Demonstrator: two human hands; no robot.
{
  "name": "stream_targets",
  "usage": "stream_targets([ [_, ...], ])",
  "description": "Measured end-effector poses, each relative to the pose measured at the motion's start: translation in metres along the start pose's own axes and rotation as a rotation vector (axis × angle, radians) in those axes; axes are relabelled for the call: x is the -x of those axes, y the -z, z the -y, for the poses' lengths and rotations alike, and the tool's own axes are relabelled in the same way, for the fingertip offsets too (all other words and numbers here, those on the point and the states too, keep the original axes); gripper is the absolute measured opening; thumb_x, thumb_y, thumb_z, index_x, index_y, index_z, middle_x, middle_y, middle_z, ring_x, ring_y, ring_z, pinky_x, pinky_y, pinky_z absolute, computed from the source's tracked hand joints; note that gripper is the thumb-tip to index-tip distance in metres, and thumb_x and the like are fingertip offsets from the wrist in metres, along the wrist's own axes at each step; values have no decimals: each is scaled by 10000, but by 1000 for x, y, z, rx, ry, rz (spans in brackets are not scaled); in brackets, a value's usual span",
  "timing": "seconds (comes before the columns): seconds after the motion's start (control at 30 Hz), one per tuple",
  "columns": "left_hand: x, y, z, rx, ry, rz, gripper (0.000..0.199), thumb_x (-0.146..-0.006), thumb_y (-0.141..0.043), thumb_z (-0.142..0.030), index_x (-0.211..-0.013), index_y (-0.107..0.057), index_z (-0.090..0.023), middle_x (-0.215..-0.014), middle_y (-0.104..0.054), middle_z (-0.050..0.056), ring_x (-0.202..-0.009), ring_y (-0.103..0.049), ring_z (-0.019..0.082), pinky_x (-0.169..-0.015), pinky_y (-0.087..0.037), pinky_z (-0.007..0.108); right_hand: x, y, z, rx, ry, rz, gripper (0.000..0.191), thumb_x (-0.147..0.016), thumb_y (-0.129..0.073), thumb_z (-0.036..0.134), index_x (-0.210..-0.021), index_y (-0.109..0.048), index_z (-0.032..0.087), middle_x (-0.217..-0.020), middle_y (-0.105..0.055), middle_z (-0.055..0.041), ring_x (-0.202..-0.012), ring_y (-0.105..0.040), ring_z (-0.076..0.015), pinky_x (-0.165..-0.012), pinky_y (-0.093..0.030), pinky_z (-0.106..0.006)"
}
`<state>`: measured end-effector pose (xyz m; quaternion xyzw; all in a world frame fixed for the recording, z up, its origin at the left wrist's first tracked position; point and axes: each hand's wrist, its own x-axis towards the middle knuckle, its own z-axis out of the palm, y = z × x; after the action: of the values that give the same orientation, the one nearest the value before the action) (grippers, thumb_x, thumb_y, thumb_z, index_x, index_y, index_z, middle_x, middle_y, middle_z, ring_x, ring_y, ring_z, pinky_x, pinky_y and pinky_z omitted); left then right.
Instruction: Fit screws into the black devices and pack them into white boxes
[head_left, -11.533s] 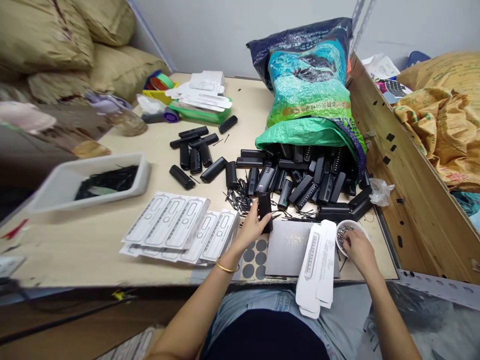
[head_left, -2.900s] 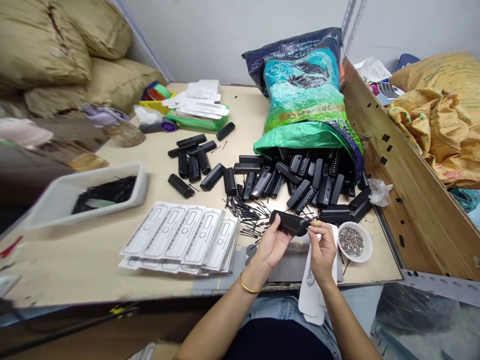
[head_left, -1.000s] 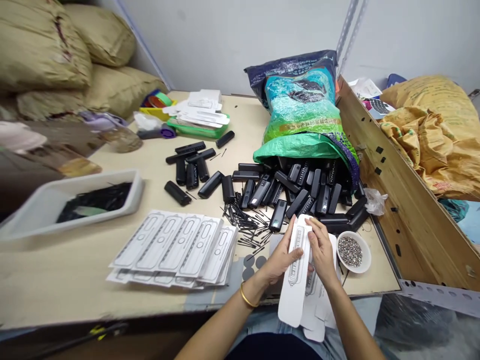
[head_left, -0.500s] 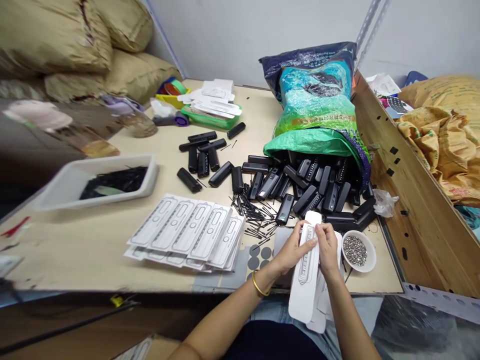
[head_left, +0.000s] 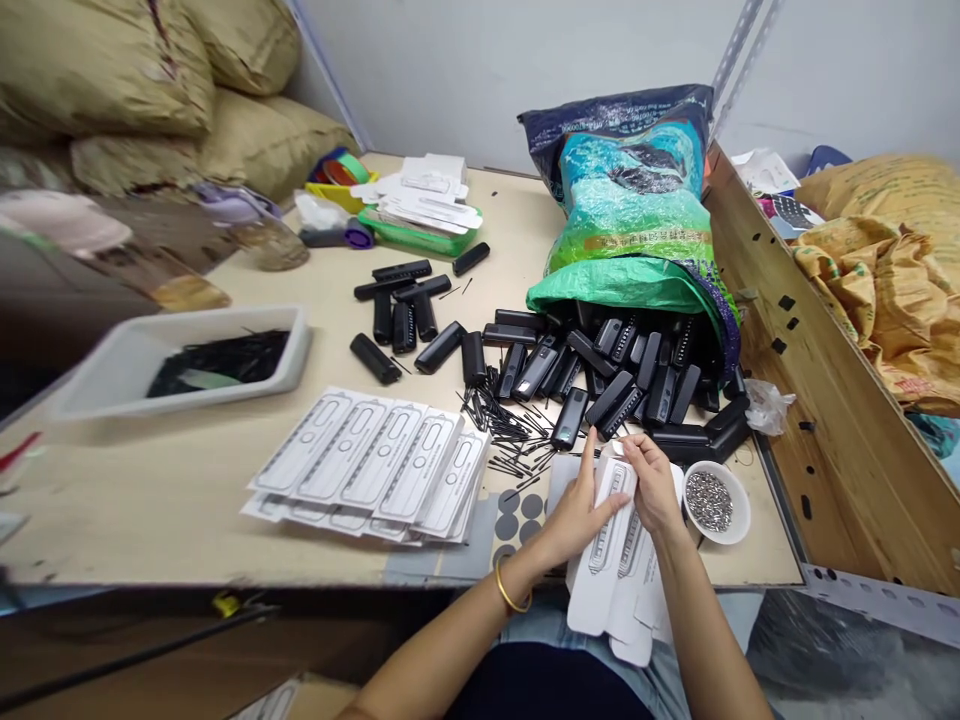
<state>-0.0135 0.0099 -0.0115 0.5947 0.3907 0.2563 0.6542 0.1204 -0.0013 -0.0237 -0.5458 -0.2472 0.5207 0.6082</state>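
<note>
A flat white printed carton [head_left: 592, 600] slants down over the table's front edge toward my lap. My left hand [head_left: 579, 515] grips its left side, thumb across the printed face and index finger pointing up past the upper end. With thumb and fingers closed, my right hand [head_left: 649, 484] pinches the top of the carton, where a small white flap shows. More flat cartons [head_left: 631, 640] overlap beneath and to the right. Just beyond my hands lie a black handheld device [head_left: 570, 418] and a heap of thin black sticks [head_left: 510, 425].
Right of my hands stands a white bowl [head_left: 739, 515] of small metal parts. A printed sack [head_left: 630, 225] spills black devices. Stacked cartons [head_left: 360, 460] lie to the left, with a white tray [head_left: 82, 395] of black pieces beyond. A wooden board [head_left: 847, 450] borders the right side.
The top carton has shifted down and left, uncovering more of the one beneath. My left index finger has straightened upward, and my right fingers are now at the carton's top end.
</note>
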Motion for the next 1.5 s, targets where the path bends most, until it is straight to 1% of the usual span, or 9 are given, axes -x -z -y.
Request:
stream_targets([
  [0.23,-9,11,13,29,-25,-144,711,-909,-426,-408,-1481,-49,-220,-1234,-580,115,-1190,-507,250,-1017,-380,450,23,0,-19,133,67,-79,307,-773,-641,416,-1000,-642,210,-982,-674,-33,-865,-614,-174,-766,-478,-292],
  [0.37,8,25,24,-216,-358,-38,600,-847,-536,-352,-1399,-327,-238,-1381,-432,144,-1332,-339,293,-1084,-284,504,13,-8,-27,77,19,-206,318,-803,-581,471,-992,-585,215,-836,-659,-1,-692,-608,-147,-646,-491,-281],
  [0.47,22,38,29,-423,-586,-164,531,-715,-677,-273,-1214,-501,-225,-1377,-411,144,-1356,-280,332,-1111,-184,560,-7,-26,-28,374,150,-5,256,-878,-479,406,-923,-606,188,-838,-665,-32,-766,-617,-174,-697,-503,-307],
  [0.63,23,62,23,-407,-71,-546,591,-733,-636,-365,-1225,-394,-144,-1087,-598,143,-1017,-596,276,-876,-473,437,-53,-48,-30,1325,664,477,283,-869,-444,116,-1081,-610,204,-1203,-606,-103,-1209,-469,-248,-1060,-313,-483],
  [0.77,18,70,25,-543,117,-523,593,-745,-601,-352,-1251,-388,-127,-1133,-597,157,-1033,-597,289,-846,-477,417,-81,-44,-23,1459,832,641,303,-839,-492,114,-1115,-587,195,-1182,-613,-104,-1213,-472,-240,-1107,-261,-480],
  [0.97,16,64,29,-599,72,-367,597,-713,-615,-268,-1271,-438,-153,-1221,-560,140,-1118,-540,301,-919,-442,441,-62,-29,28,732,694,-19,456,-904,-419,280,-1348,-334,219,-1182,-574,-89,-1052,-574,-197,-926,-457,-375],
  [1.13,7,50,18,-464,-124,-308,599,-681,-640,-219,-1253,-464,-184,-1195,-573,96,-1088,-552,255,-947,-438,411,-36,-21,41,867,571,373,274,-895,-479,336,-1135,-565,234,-1098,-614,-61,-1011,-574,-193,-892,-455,-336],
  [1.37,7,50,19,-335,-132,-459,624,-712,-649,-277,-1284,-421,-179,-1177,-596,89,-1077,-578,225,-946,-446,366,-51,7,-3,1601,408,469,223,-888,-439,161,-871,-660,185,-884,-679,-84,-838,-623,-191,-746,-459,-279],
  [1.5,2,46,12,-332,-159,-455,642,-728,-645,-287,-1305,-385,-181,-1198,-583,97,-1099,-568,228,-962,-436,379,-62,-6,-24,1642,417,548,216,-813,-485,58,-799,-678,151,-843,-694,-133,-825,-638,-221,-713,-454,-285],
])
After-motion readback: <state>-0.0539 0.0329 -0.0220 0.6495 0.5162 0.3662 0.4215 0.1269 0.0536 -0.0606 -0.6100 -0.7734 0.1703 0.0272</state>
